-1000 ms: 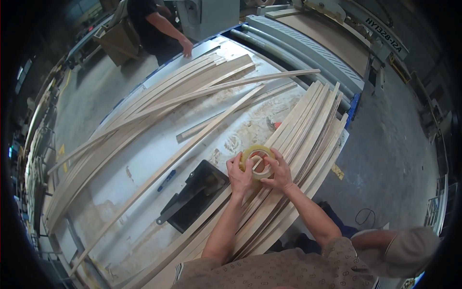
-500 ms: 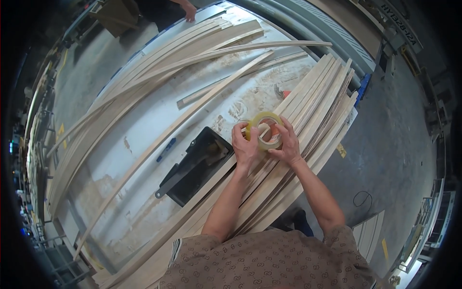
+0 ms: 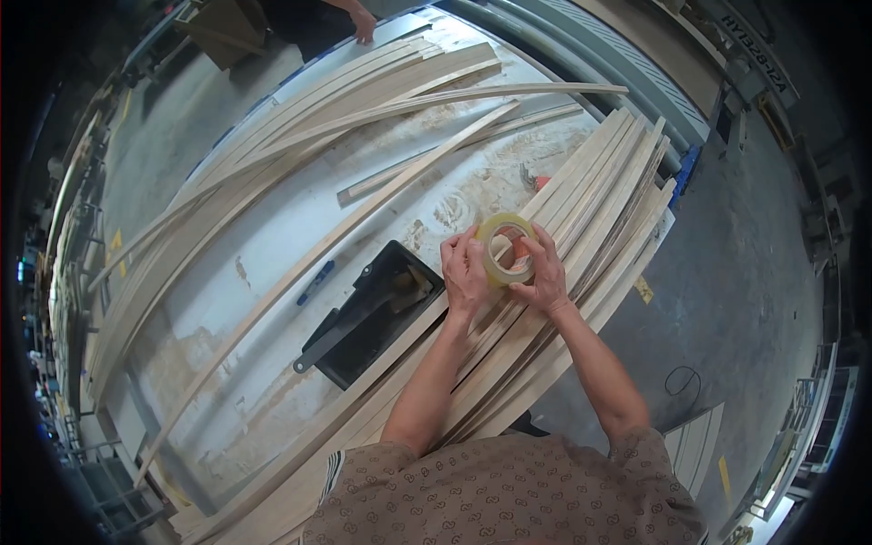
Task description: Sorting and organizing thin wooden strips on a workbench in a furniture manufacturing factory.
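From my remote station I record a white, brown-stained table (image 3: 282,236) bearing long, pale wooden strips (image 3: 209,204) along its left and right sides. Grey concrete floor (image 3: 745,245) lies right; grey metal rollers (image 3: 586,68) adjoin the far edge. Over the right-side strips, the right hand (image 3: 545,280) has fingers grasping a yellowish, translucent, ring-shaped tape roll (image 3: 505,222); the left hand (image 3: 465,280) has fingers against its left rim, grip undetermined.
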`<state>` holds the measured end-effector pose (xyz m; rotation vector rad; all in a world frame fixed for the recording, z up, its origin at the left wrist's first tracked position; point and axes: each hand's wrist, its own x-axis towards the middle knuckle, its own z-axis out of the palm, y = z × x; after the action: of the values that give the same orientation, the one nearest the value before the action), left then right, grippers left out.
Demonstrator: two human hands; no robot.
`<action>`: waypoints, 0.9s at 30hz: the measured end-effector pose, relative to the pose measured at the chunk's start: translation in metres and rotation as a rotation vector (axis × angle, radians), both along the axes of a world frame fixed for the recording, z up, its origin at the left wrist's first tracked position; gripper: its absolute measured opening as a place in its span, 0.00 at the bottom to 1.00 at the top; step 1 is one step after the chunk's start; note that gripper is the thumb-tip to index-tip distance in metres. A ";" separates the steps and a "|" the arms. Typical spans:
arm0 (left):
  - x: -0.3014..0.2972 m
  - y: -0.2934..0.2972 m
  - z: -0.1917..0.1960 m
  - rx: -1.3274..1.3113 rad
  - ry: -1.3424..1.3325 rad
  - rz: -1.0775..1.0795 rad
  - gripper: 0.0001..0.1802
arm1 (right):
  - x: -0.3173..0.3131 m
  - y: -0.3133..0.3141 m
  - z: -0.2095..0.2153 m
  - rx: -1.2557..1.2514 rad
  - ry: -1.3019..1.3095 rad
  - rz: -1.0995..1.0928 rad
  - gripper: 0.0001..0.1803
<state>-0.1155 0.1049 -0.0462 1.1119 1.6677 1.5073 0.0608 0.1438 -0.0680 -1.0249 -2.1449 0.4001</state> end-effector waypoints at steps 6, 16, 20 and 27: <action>0.005 0.002 0.007 -0.018 -0.284 0.044 0.22 | 0.000 0.001 0.001 -0.007 0.001 -0.015 0.45; 0.006 -0.001 -0.009 0.027 0.044 0.009 0.23 | 0.000 0.001 -0.004 0.054 -0.010 0.012 0.45; 0.008 -0.002 -0.005 0.037 0.102 0.025 0.23 | 0.001 -0.002 -0.004 0.036 0.000 -0.002 0.42; 0.005 0.005 -0.008 -0.041 -0.048 -0.013 0.22 | 0.003 0.004 -0.005 0.017 -0.019 -0.013 0.38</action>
<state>-0.1101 0.1101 -0.0541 1.0546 1.6488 1.4736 0.0634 0.1475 -0.0727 -1.0369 -2.1537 0.3671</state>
